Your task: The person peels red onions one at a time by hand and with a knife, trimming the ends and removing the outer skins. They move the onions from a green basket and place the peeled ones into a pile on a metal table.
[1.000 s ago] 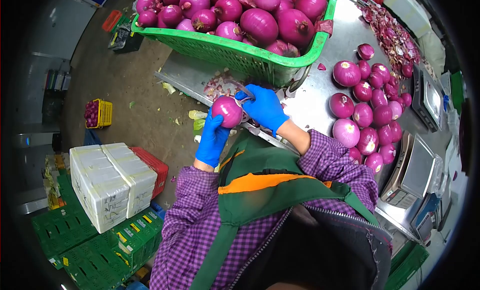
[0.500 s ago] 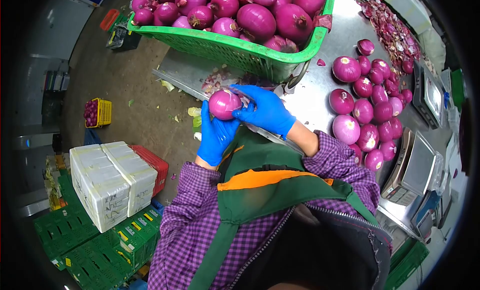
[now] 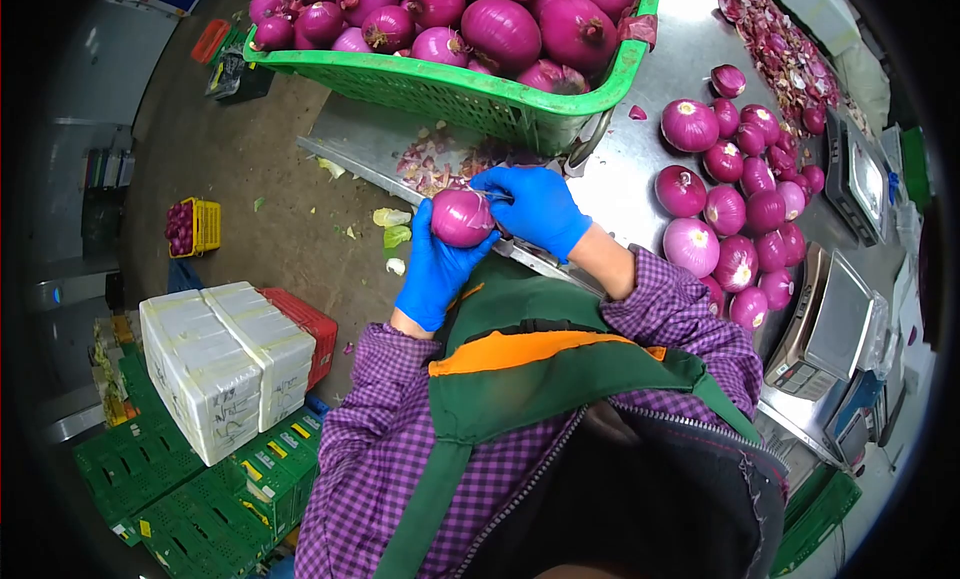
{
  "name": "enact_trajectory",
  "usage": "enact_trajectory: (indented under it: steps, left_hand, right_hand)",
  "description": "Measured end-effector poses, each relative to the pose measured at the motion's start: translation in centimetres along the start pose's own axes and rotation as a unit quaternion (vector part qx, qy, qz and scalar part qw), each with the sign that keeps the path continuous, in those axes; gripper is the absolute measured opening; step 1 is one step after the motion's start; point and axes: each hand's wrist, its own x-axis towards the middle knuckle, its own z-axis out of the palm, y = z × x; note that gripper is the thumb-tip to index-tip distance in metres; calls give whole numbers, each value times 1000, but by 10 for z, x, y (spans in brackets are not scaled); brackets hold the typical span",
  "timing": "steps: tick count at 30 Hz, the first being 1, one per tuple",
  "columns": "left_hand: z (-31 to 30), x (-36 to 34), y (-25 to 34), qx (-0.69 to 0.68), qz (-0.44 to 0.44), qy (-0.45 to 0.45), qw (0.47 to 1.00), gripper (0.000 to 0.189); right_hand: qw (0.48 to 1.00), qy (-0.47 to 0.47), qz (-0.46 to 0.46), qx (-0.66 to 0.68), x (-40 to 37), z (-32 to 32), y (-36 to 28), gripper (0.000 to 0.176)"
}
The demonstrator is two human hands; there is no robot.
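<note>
A peeled, glossy red onion [image 3: 461, 217] rests in my left hand [image 3: 437, 276], whose blue-gloved fingers and thumb are closed around its lower side. My right hand [image 3: 541, 207], also in a blue glove, is bent at the onion's upper right side with its fingers pinched together. A thin, narrow edge shows by those fingertips, too small to name. Both hands are above the near edge of the metal table, over scattered onion skins [image 3: 430, 164].
A green crate [image 3: 480, 97] heaped with red onions stands at the table's far edge. To the right lie loose onions [image 3: 738, 214], a heap of skins [image 3: 780, 54] and weighing scales [image 3: 822, 324]. White foam boxes [image 3: 215, 364] sit on green crates at lower left. A yellow basket [image 3: 206, 226] stands on the floor.
The onion has moved slightly right and turned in my left hand. My right hand has drawn from the onion's lower side to its upper right, its fingers now more curled.
</note>
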Motion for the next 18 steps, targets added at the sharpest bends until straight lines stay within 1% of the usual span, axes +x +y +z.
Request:
enact_trajectory:
  steps: [1, 3, 5, 7, 11, 13, 14, 16, 18]
  left_hand:
    - [-2, 2, 1, 0, 0, 0, 1000, 64]
    - [-5, 8, 0, -12, 22, 22, 999, 62]
    - [-4, 9, 0, -2, 25, 20, 999, 62]
    - [-3, 9, 0, 11, 28, 19, 999, 62]
    - [-4, 10, -4, -4, 17, 19, 1000, 62]
    - [-4, 7, -5, -15, 12, 18, 1000, 62]
    - [-3, 5, -5, -10, 1, 17, 1000, 62]
    - [-1, 2, -6, -6, -11, 17, 1000, 62]
    - [-1, 1, -7, -21, -26, 35, 999, 62]
  right_hand:
    - [999, -2, 16, 38, 1, -4, -3, 39]
    - [999, -3, 13, 35, -4, -11, -17, 39]
    - [999, -4, 11, 33, -6, -11, -20, 40]
    - [999, -16, 31, 7, -3, -8, -18, 42]
    - [998, -39, 42, -25, -5, -10, -21, 43]
    - [999, 17, 13, -39, -7, 3, -12, 38]
    - [999, 18, 15, -38, -7, 5, -6, 38]
    - [999, 21, 31, 9, -3, 3, 7, 31]
    - [998, 25, 48, 19, -1, 5, 14, 28]
